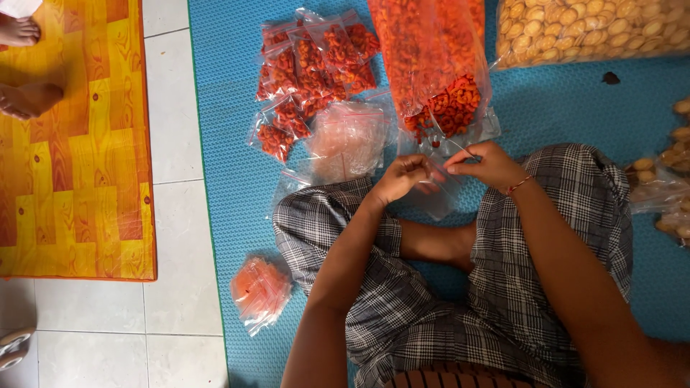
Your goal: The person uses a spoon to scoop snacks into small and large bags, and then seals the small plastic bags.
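Observation:
Both my hands meet over my crossed legs, pinching the top of a small clear plastic bag [440, 192] that looks empty. My left hand [404, 177] grips its left edge and my right hand [486, 164] grips its right edge; a red thread band sits on my right wrist. Just beyond my fingers lies a big clear bag of orange-red curled snacks [431, 65], its open end spilling toward me. A stack of empty small bags [346, 140] lies left of my hands.
Several small filled packets [309, 65] lie at the back left on the blue mat [575, 108]. One packet [259, 291] rests by my left knee. A large bag of round biscuits [589, 29] is back right. Another person's bare feet [25, 97] stand on an orange mat.

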